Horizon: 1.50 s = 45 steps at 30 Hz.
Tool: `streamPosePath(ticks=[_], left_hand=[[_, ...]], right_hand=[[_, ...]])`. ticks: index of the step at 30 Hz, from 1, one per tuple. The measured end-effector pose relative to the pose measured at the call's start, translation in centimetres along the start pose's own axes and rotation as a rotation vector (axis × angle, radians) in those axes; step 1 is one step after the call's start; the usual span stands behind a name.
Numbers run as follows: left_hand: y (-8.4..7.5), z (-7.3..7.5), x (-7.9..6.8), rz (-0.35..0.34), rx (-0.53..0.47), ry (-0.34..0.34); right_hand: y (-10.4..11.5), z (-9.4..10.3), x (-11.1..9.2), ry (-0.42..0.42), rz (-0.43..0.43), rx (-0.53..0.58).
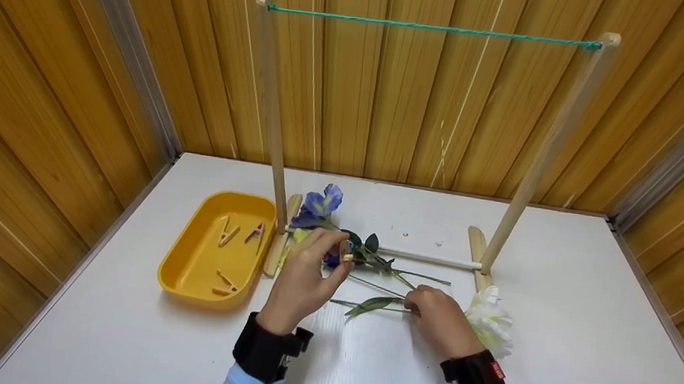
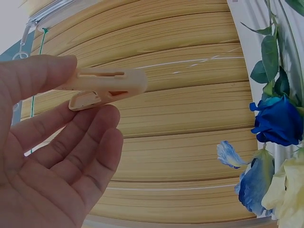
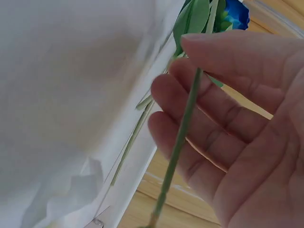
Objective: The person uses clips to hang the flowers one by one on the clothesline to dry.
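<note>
My left hand (image 1: pixel 307 275) pinches a light wooden-coloured clothespin (image 2: pixel 107 88) between thumb and index finger, the other fingers loosely bent, above the flowers. My right hand (image 1: pixel 439 321) pinches a green flower stem (image 3: pixel 183 126) between thumb and fingertips, low over the table. Which bloom this stem belongs to I cannot tell for certain. Close to the left hand lie a blue rose (image 2: pixel 278 121), a violet-blue iris-like flower (image 1: pixel 319 205) and a pale yellow flower (image 2: pixel 289 190). A white flower (image 1: pixel 490 321) lies beside the right hand, partly covered by it.
Left of the hands stands a yellow tray (image 1: pixel 181 258) holding several clothespins (image 1: pixel 229 233). Behind, a wooden frame has two posts (image 1: pixel 271 111), a white bottom bar (image 1: pixel 435 259) and a green cord (image 1: pixel 431 26) tied across the top. Wood-patterned walls enclose the white table (image 1: pixel 583 337).
</note>
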<state>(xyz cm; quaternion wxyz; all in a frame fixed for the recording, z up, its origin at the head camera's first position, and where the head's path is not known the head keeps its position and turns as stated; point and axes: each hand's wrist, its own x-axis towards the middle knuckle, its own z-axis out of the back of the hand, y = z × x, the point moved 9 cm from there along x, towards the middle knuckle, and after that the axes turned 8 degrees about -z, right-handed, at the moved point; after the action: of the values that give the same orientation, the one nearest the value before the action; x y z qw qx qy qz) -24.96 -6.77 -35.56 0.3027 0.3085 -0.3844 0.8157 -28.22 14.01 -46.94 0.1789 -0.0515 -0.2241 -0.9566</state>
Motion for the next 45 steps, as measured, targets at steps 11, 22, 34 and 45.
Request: streamPosePath(ticks=[11,22,34,45], left_hand=[[0.1,-0.1,-0.1,0.027,0.007,0.017],[0.2,-0.3,-0.1,0.033,0.005,0.019],[0.4,-0.3,0.0,0.026,-0.012,0.006],[0.6,0.3,-0.1,0.028,-0.025,-0.050]], right_hand=[[0.8,-0.3,0.0,-0.015,0.002,0.115],[1.7,-1.0,0.1,-0.019,0.039,0.109],[2.5,0.3,0.1,-0.130,0.113,0.104],[3.6,3.4,-0.1,-0.365,0.218,0.096]])
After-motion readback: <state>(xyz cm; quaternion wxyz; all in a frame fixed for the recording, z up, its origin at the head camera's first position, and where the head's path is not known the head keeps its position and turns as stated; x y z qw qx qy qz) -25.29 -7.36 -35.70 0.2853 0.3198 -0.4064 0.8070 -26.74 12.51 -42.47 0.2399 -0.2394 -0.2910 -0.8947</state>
